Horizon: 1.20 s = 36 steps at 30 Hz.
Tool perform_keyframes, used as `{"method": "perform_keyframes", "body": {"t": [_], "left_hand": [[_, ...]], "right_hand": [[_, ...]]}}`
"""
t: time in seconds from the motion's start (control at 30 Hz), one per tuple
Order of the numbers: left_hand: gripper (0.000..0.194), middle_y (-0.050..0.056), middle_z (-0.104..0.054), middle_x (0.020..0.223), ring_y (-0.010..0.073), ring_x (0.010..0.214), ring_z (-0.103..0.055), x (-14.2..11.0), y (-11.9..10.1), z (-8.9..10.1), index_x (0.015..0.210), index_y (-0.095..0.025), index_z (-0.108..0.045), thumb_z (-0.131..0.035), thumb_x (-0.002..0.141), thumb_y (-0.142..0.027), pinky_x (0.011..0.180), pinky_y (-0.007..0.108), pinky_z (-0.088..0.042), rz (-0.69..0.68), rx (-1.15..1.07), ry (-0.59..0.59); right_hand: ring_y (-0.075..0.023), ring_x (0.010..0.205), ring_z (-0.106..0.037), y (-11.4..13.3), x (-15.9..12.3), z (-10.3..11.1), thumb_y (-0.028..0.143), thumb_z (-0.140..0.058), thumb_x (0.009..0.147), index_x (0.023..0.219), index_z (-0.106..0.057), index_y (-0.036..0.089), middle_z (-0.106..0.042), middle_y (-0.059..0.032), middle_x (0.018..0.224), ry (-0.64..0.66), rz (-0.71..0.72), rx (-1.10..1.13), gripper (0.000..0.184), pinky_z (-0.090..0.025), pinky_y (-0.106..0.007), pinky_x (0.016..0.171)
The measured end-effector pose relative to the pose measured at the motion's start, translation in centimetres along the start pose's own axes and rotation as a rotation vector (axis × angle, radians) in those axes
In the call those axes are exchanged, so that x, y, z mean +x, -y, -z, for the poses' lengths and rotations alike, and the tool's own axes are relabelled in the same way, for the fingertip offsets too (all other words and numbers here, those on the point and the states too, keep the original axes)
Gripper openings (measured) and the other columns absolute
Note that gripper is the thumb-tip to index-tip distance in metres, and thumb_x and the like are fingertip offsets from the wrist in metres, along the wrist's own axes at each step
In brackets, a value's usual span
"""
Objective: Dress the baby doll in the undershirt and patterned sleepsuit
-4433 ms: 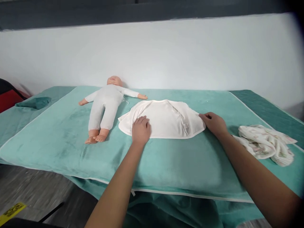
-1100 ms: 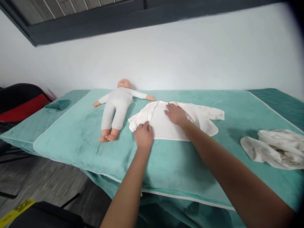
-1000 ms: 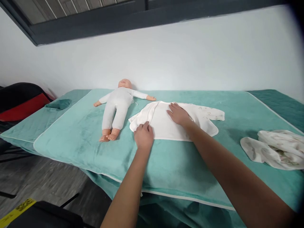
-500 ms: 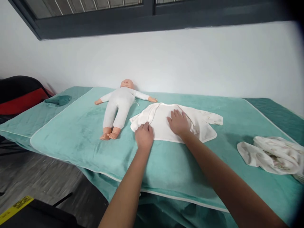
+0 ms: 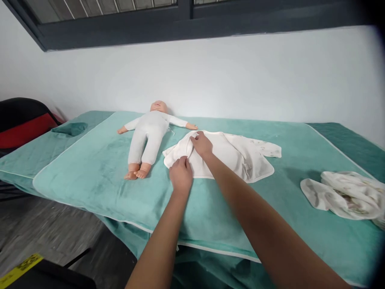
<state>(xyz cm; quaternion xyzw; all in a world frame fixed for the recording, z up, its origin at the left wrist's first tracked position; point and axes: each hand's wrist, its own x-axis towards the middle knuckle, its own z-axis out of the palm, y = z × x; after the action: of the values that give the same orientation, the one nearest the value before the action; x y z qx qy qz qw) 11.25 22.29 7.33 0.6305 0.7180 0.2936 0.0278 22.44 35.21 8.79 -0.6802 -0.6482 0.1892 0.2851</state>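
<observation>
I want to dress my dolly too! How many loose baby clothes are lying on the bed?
2. The white baby garment lies beside the doll under both hands; the crumpled printed white cloth lies at the right edge. Folds may hide more.

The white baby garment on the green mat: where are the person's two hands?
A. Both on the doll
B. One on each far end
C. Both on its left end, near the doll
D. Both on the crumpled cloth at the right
C: the left hand and the right hand both rest on the white baby garment's left end, beside the doll.
</observation>
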Motion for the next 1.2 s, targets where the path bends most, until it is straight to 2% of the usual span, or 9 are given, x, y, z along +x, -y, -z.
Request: {"method": "perform_keyframes", "body": {"t": [0.17,0.3,0.4,0.53,0.67,0.77,0.93,1.07,1.2], "left_hand": [[0.034,0.006,-0.075,0.104,0.0213,0.093,-0.067,0.0,-0.4,0.0,0.112,-0.024,-0.07,-0.038,0.103,-0.033,0.075,0.031,-0.037,0.054,0.074,0.02],[0.035,0.006,-0.075,0.103,0.0209,0.093,-0.067,0.0,-0.3,-0.1,0.108,-0.025,-0.07,-0.037,0.104,-0.033,0.074,0.031,-0.036,0.069,0.063,-0.004],[0.035,0.006,-0.075,0.101,0.0206,0.092,-0.066,0.0,-0.1,-0.2,0.105,-0.024,-0.07,-0.037,0.104,-0.034,0.074,0.031,-0.036,0.082,0.013,-0.027],[0.047,0.009,-0.075,0.087,0.0213,0.081,-0.066,0.0,-0.1,-0.3,0.091,-0.02,-0.071,-0.031,0.105,-0.041,0.07,0.031,-0.033,0.149,0.01,-0.015],[0.053,0.011,-0.075,0.083,0.0224,0.078,-0.066,0.0,-0.3,-0.3,0.082,-0.018,-0.073,-0.032,0.104,-0.044,0.068,0.032,-0.032,0.129,0.07,0.015],[0.051,0.012,-0.075,0.083,0.0228,0.078,-0.066,0.0,-0.4,-0.2,0.083,-0.018,-0.074,-0.034,0.103,-0.042,0.068,0.032,-0.031,0.115,0.096,0.022],[0.046,0.01,-0.074,0.087,0.0222,0.084,-0.065,0.1,-0.4,-0.2,0.086,-0.019,-0.073,-0.035,0.103,-0.039,0.07,0.032,-0.033,0.083,0.079,-0.019],[0.047,0.009,-0.074,0.085,0.0205,0.079,-0.064,0.3,-0.1,-0.4,0.085,-0.019,-0.071,-0.034,0.104,-0.042,0.068,0.031,-0.032,0.085,0.018,-0.01],[0.047,0.008,-0.073,0.079,0.0186,0.072,-0.062,0.0,0.3,-0.2,0.078,-0.019,-0.069,-0.037,0.103,-0.042,0.065,0.03,-0.028,0.099,-0.039,-0.016]], "right_hand": [[-0.0239,0.11,-0.066,-0.9,1.4,-0.4,0.033,-0.036,0.098,0.144,-0.044,0.024,-0.071,-0.0065,0.121,-0.024,0.012,0.009,0.047,-0.05,-0.037,0.094],[-0.0262,0.108,-0.066,-1.2,1.5,-0.5,0.029,-0.033,0.098,0.139,-0.049,0.021,-0.07,-0.0094,0.12,-0.058,0.015,-0.005,0.045,-0.051,-0.039,0.092],[-0.0284,0.114,-0.061,-0.7,0.8,-0.5,0.025,-0.035,0.096,0.136,-0.053,0.018,-0.063,-0.014,0.13,-0.1,0.045,-0.031,0.044,-0.05,-0.041,0.092],[-0.0296,0.129,-0.05,0.1,-0.4,-0.3,0.019,-0.035,0.096,0.13,-0.06,0.018,-0.055,-0.014,0.141,-0.162,0.265,-0.129,0.042,-0.041,-0.041,0.104],[-0.0257,0.124,-0.055,0.4,-0.9,-0.6,0.028,-0.031,0.103,0.127,-0.063,0.017,-0.065,-0.0121,0.132,-0.002,0.49,-0.246,0.042,-0.039,-0.039,0.109],[-0.0224,0.131,-0.052,0.1,-0.9,-1.1,0.035,-0.027,0.106,0.128,-0.063,0.018,-0.063,-0.0098,0.139,0.061,0.501,-0.256,0.046,-0.033,-0.04,0.116],[-0.0235,0.153,-0.028,0.0,-1.6,-1.5,0.048,-0.021,0.106,0.148,-0.048,0.017,-0.036,-0.0106,0.163,0.11,0.47,-0.304,0.059,-0.016,-0.056,0.124],[-0.0255,0.158,-0.014,0.4,-2.7,-1.5,0.057,-0.013,0.104,0.16,-0.029,0.011,-0.014,-0.0135,0.169,0.14,0.363,-0.337,0.074,-0.012,-0.057,0.125],[-0.0256,0.158,-0.015,-1.1,-3.6,-0.5,0.059,-0.012,0.103,0.161,-0.023,0.007,-0.013,-0.0151,0.169,0.14,0.344,-0.348,0.079,-0.014,-0.054,0.126]]}}
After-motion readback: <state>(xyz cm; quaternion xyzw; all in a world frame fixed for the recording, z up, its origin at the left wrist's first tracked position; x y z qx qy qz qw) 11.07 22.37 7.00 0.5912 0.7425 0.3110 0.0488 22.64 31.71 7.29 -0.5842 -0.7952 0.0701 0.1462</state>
